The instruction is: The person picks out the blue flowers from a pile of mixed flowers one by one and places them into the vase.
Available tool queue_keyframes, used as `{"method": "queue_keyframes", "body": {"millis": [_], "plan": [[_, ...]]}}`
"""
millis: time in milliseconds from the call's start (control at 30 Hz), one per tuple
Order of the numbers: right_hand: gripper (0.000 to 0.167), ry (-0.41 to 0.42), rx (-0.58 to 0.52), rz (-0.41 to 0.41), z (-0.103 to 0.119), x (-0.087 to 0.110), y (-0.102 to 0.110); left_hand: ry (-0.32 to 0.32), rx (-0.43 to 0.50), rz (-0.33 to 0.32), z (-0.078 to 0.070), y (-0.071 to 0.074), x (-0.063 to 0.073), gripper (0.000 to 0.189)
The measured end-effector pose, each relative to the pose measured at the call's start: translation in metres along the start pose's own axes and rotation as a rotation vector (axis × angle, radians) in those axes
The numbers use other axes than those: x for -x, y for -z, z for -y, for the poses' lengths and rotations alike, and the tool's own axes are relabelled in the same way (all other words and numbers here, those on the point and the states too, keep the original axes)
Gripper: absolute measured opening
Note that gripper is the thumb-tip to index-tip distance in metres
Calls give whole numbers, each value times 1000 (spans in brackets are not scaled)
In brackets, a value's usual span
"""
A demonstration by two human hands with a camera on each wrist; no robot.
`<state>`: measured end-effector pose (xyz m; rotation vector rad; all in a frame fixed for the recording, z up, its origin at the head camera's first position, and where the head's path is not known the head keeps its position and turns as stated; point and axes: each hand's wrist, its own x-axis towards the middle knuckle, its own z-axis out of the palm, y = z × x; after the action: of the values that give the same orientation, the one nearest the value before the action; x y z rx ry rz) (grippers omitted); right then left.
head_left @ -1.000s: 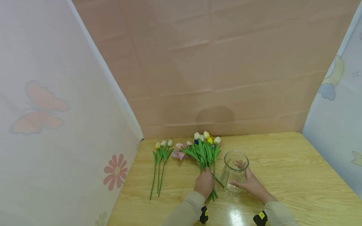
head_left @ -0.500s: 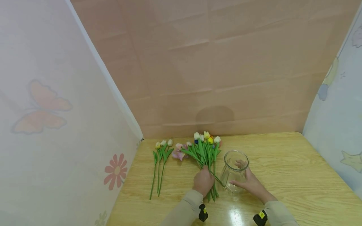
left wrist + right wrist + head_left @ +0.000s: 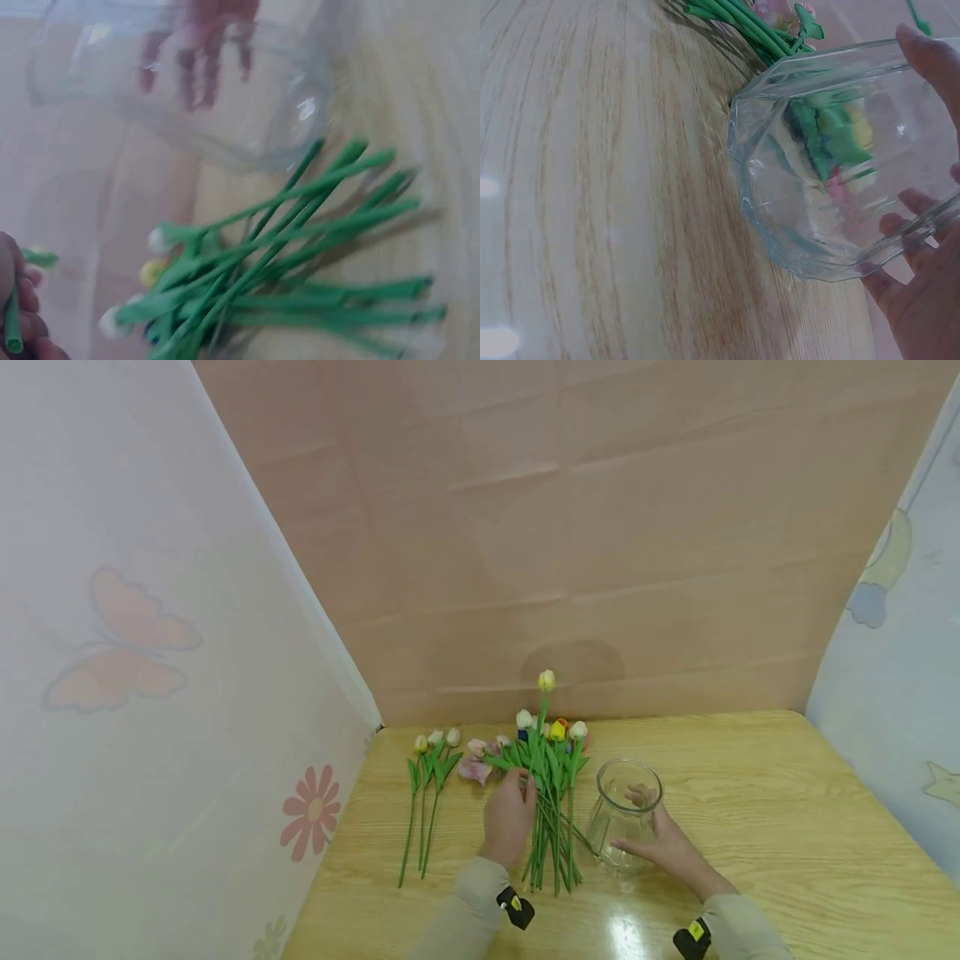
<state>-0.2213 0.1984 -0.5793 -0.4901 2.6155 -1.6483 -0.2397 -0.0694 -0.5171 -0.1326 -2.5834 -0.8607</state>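
Three green-stemmed tulips (image 3: 438,768), one yellowish and two creamy, lie side by side at the left of the wood-grain worktop (image 3: 787,818). Next, the left hand (image 3: 510,817) pinches one pale yellow tulip (image 3: 547,682) by its stem; half a second ago that bloom lay among the pile, and now it stands above it. The pile of flowers (image 3: 557,768) (too tangled to count) mixes white, yellow, pink and lilac heads. To its right, one clear glass vase (image 3: 611,827) sits mouth up, the right hand (image 3: 663,847) spread wide around its side, as before.
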Motion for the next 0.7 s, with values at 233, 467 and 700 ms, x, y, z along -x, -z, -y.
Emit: {"method": "queue_keyframes", "body": {"millis": [233, 467, 700], "plan": [[98, 1, 7, 5, 1, 0, -1, -17, 72, -233, 44, 39, -9, 25], [98, -25, -9, 3, 5, 2, 0, 101, -15, -343, 109, 62, -9, 17], [98, -26, -7, 8, 7, 2, 1, 206, -142, -254, 153, 63, 3, 13]]}}
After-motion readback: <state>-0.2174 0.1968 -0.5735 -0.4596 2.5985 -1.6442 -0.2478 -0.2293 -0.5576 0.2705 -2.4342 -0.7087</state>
